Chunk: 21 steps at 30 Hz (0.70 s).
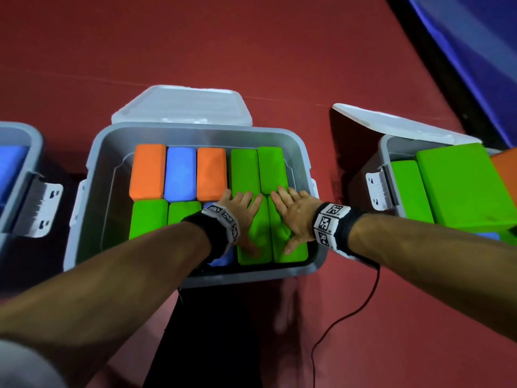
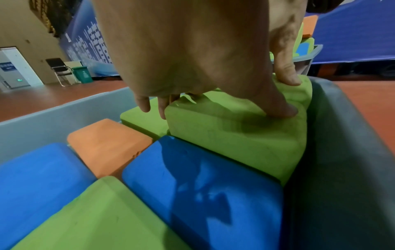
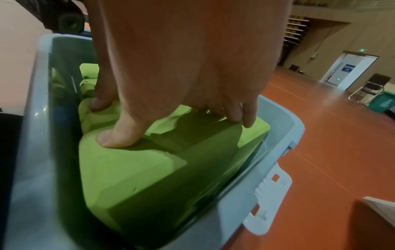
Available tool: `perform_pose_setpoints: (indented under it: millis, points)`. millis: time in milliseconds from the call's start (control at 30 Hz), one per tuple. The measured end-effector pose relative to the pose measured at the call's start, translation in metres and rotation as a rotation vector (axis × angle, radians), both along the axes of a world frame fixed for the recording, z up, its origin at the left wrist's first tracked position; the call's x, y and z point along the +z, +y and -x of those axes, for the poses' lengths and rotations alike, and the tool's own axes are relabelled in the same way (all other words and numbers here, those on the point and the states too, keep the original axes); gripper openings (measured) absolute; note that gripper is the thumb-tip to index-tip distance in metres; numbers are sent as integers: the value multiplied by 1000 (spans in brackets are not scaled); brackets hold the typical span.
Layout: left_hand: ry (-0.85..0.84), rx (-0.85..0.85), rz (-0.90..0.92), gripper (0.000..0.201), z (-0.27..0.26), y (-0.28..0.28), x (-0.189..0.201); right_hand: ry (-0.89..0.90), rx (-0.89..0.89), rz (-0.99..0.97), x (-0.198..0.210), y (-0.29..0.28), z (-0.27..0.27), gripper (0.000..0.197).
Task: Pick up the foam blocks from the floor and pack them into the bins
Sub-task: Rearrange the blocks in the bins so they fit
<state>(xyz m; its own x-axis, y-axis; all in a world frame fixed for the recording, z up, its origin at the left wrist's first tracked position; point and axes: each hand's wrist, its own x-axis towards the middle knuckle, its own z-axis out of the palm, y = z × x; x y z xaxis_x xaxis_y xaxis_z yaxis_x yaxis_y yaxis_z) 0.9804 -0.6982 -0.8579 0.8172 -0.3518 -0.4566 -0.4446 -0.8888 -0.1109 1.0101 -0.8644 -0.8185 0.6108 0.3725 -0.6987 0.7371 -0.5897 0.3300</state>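
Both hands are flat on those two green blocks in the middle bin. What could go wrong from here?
1. The two green blocks under the left hand and right hand sit higher than the blue block beside them; being foam, they may spring back up when released.
2. If they stay proud of the middle bin rim, the lid behind might not shut.

Both arms extended forward, left hand (image 1: 242,217) and right hand (image 1: 294,217) side by side, fingers spread flat

Black wristbands (image 1: 215,233), apparently fabric, tagged.
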Motion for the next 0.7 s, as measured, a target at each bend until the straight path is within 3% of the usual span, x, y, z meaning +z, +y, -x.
perform_pose_setpoints:
  millis: [200, 700]
  points:
    - [177, 85, 33, 137, -7, -4, -3, 43, -54, 24, -6, 1, -10, 139]
    - [272, 115, 93, 140, -35, -1, -28, 148, -90, -19, -24, -5, -42, 138]
